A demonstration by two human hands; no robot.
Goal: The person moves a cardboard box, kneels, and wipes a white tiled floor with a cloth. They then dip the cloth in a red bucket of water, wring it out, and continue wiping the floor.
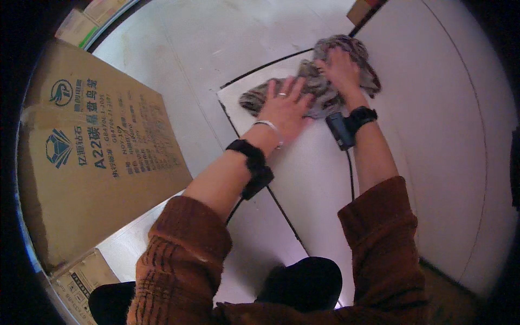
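Note:
A crumpled striped cloth in grey, brown and black lies bunched on a pale tile ahead of me. My left hand rests palm down on its near left part, fingers spread, with a ring and a bracelet showing. My right hand, slightly blurred, presses on the far right part of the cloth with its fingers apart. Some of the fabric is hidden under both hands. Each wrist carries a black strapped device, the left one and the right one, with thin dark cables running back toward me.
A large printed cardboard box stands at the left, with another carton below it. Smaller cartons are at the upper left. Dark joints divide the pale floor. A broad white surface extends along the right. My dark-clad knee is at the bottom.

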